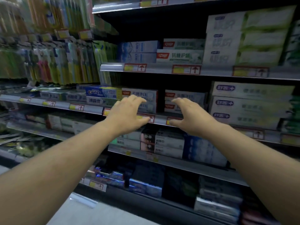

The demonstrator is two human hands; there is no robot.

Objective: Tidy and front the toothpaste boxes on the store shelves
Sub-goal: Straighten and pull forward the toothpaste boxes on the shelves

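Two stacks of white toothpaste boxes with red logos sit on the middle shelf (pixel 160 117), a left stack (pixel 142 96) and a right stack (pixel 185 98), with a dark gap between them. My left hand (pixel 128 112) reaches in front of the left stack with spread, relaxed fingers and holds nothing. My right hand (pixel 190 116) hovers in front of the right stack, fingers also spread and empty. Whether the fingertips touch the boxes cannot be told. A blue Crest box (pixel 102 92) lies left of them.
Larger white and green boxes (pixel 250 103) fill the shelf to the right. More toothpaste boxes (pixel 180 52) stand on the shelf above and several darker ones (pixel 164 142) below. Hanging toothbrush packs (pixel 56 59) crowd the left. Price tags (pixel 186 69) line the shelf edges.
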